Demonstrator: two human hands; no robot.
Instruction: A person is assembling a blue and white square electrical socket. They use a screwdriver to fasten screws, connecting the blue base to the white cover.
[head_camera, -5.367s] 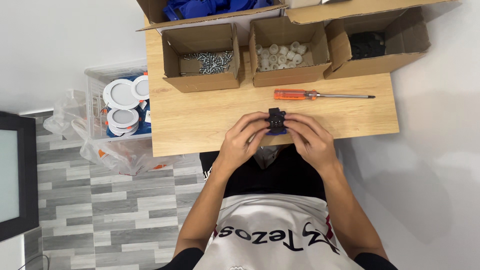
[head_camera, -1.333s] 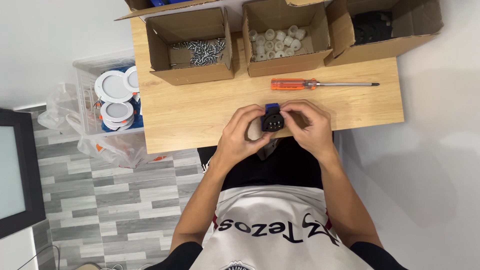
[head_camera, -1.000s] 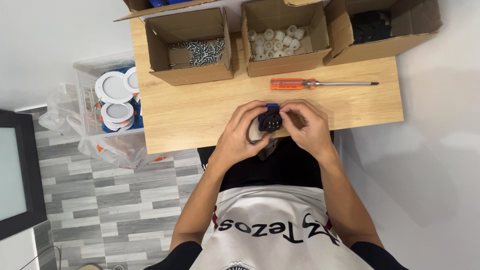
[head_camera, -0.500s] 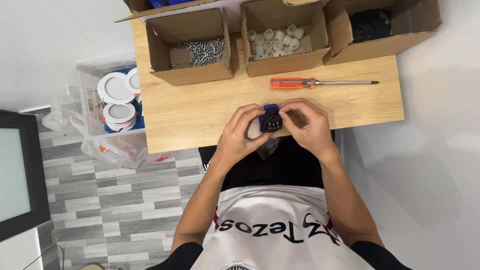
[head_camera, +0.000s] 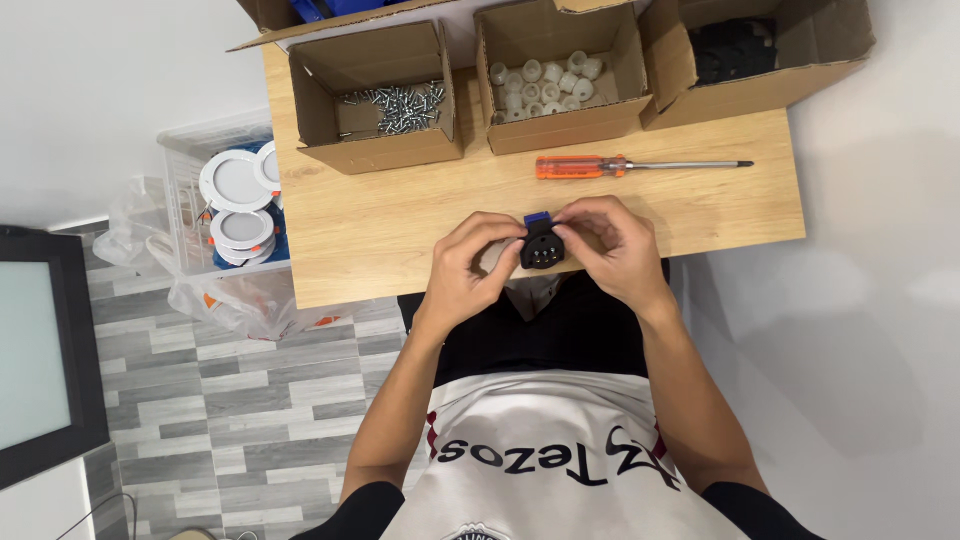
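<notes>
Both hands meet over the near edge of the wooden bench (head_camera: 400, 230). The left hand (head_camera: 468, 268) and the right hand (head_camera: 612, 248) pinch a small black part (head_camera: 541, 247) between their fingertips, with a blue piece (head_camera: 537, 216) at its top; it may be a plug-like fitting, though it is too small to tell. Behind the hands lies an orange-handled screwdriver (head_camera: 600, 166). Further back stand three cardboard boxes: one with screws (head_camera: 395, 105), one with white caps (head_camera: 540, 82), one with black parts (head_camera: 735, 50).
</notes>
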